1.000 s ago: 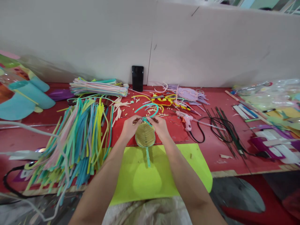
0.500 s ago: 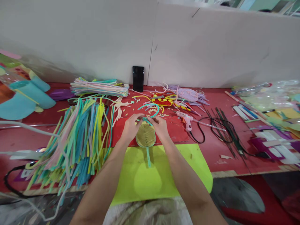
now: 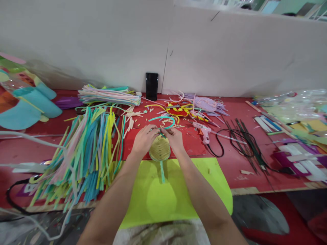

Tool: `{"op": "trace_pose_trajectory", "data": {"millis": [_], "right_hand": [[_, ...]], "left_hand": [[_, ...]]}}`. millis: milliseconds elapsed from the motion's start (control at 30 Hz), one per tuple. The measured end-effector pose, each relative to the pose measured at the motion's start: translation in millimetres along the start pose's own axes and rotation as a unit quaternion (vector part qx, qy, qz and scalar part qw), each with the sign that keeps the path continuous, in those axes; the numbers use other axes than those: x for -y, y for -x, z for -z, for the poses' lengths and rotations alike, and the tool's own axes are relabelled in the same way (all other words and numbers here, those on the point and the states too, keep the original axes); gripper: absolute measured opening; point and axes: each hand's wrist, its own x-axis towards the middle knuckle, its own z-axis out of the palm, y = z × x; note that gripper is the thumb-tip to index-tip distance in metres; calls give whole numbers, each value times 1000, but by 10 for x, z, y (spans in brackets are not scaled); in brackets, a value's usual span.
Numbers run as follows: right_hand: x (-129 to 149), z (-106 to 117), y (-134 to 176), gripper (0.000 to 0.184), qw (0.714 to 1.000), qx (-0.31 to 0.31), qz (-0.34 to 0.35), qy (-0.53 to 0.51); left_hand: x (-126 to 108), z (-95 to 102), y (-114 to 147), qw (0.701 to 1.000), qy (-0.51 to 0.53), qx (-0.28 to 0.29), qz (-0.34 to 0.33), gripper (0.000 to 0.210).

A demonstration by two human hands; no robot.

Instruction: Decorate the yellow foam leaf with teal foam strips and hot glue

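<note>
A teal pipe cleaner (image 3: pixel 170 122) curls up and back from between my fingers. My left hand (image 3: pixel 146 137) is closed at the top edge of a tan, leaf-shaped piece (image 3: pixel 159 149) with a teal rim and a teal stem (image 3: pixel 162 172) pointing toward me. My right hand (image 3: pixel 173 137) pinches the teal strand at the same top edge, close to the left fingertips. Which fingers bear on the leaf piece itself is partly hidden. The stem hangs over a yellow-green sheet (image 3: pixel 178 190).
A big bundle of coloured pipe cleaners (image 3: pixel 84 149) lies at left, another (image 3: pixel 109 95) behind it. A pink glue gun (image 3: pixel 204 132) with a black cord rests at right. A black phone (image 3: pixel 152 86) leans on the wall. Cut bits and lilac pieces (image 3: pixel 204 102) lie at the back.
The fingers of my left hand have shifted slightly over the leaf piece's top. The loop of the teal pipe cleaner has flattened and widened a little. The view has moved slightly.
</note>
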Motion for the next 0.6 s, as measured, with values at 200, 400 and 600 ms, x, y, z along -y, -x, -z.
{"op": "trace_pose_trajectory", "data": {"millis": [200,400,600], "right_hand": [[-1,4,3,22,1000,10,-13,-22],[32,-9,26,25,994,11,-21,-104],[84,-20,50,22,991,23,-35,-124]], "left_hand": [[-53,9,-13,998,22,-42,32,9],[-163,-38,-37,965,177,-142,132,5],[-158,-48,-38,964,191,-130,129,5]]}}
